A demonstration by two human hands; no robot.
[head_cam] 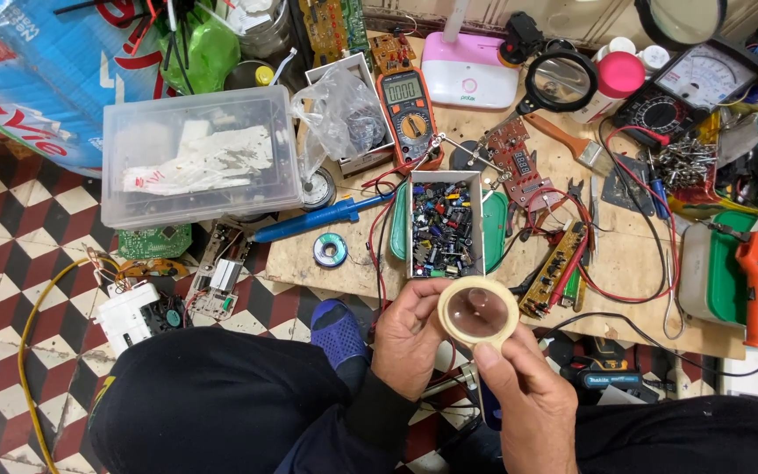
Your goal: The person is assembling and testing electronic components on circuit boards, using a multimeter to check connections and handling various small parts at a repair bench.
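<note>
Both hands (475,369) holding cream tape roll (477,311), white parts box (445,224) beyond

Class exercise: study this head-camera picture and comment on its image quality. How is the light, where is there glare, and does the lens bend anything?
Head view: light is even and soft, with faint shadows. Glare whitens the magnifying glass and the clear plastic bag. Both hands, left and right, and the tape roll are sharp. The wide lens bows the checkered floor near the left edge.
</note>
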